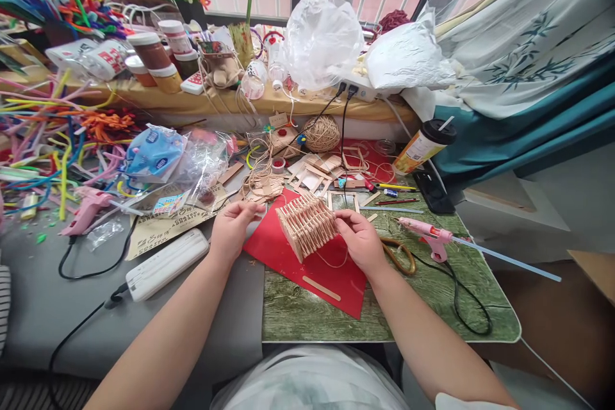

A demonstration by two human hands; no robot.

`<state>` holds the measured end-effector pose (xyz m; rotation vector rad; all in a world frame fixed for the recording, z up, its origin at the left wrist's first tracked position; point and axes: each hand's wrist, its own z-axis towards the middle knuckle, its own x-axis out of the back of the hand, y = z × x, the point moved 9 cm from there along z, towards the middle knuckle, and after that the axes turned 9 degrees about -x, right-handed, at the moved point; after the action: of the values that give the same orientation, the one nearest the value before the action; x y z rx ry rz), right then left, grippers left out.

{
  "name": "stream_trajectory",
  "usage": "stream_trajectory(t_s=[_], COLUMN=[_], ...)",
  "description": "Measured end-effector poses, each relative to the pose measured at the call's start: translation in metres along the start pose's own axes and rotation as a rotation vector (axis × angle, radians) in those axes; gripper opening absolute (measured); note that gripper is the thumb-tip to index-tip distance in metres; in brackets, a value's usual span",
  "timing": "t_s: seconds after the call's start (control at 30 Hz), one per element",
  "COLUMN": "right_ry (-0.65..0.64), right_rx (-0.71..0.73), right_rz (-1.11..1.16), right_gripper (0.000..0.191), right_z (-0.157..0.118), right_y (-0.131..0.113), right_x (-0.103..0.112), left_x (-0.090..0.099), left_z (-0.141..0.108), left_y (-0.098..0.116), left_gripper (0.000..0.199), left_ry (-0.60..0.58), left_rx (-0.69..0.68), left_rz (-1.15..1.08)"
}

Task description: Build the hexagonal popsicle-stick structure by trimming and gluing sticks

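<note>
A small woven basket (307,224), made of tan twine or paper cord, is tilted on its side above a red sheet (283,256). My right hand (360,240) grips its right end between thumb and fingers. To the left of the basket, apart from it, my left hand (235,229) has thumb and fingertips pinched together; whatever is between them is too small to make out. A thin loose strand hangs below the basket near my right hand. One flat wooden stick (321,288) lies on the red sheet.
Pink glue guns lie on the right (435,237) and left (86,208). A white power strip (167,264) is at left. Behind are a twine ball (321,133), wooden sticks and a lidded cup (425,144). Scissors (401,256) lie by my right hand. Pipe cleaners (62,147) crowd the left.
</note>
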<state>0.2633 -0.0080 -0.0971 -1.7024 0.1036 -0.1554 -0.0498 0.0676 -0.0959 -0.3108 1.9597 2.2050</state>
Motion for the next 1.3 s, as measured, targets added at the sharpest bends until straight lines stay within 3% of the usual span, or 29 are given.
stream_trajectory(t_s=[0.1,0.2,0.3,0.4,0.47,0.6,0.73,1.03,1.3], right_ry=[0.001,0.012,0.010,-0.003,-0.011,-0.005,-0.022,0.008,0.004], right_rx=[0.022,0.032,0.041,0.056,0.068,0.067,0.074,0.054,0.039], right_rz=[-0.010,-0.026,-0.033,-0.026,-0.012,0.003,-0.001,0.022,0.035], right_gripper=[0.032,0.033,0.034,0.032,0.030,0.028,0.030,0.028,0.028], right_z=[0.001,0.001,0.002,0.002,0.001,0.001,0.001,0.003,0.003], right_y=[0.000,0.000,-0.002,-0.005,-0.007,-0.006,-0.006,0.004,0.004], right_x=[-0.001,-0.002,-0.003,-0.004,-0.003,-0.001,0.001,0.012,0.012], left_x=[-0.013,-0.022,-0.040,-0.070,-0.085,-0.095,-0.090,-0.080,-0.084], left_z=[-0.002,-0.007,-0.017,-0.036,-0.047,-0.051,-0.048,-0.044,-0.046], left_y=[0.018,0.026,0.030,0.034,0.035,0.041,0.036,0.023,0.027], left_gripper=[0.022,0.021,0.058,0.109,0.128,0.111,0.095,0.096,0.096], left_ry=[-0.133,-0.166,-0.278,-0.494,-0.563,-0.516,-0.503,-0.460,-0.523], left_rx=[-0.161,-0.221,-0.216,-0.232,-0.251,-0.328,-0.317,-0.161,-0.175], left_rz=[0.222,0.259,0.266,0.492,0.639,0.747,0.747,0.500,0.580])
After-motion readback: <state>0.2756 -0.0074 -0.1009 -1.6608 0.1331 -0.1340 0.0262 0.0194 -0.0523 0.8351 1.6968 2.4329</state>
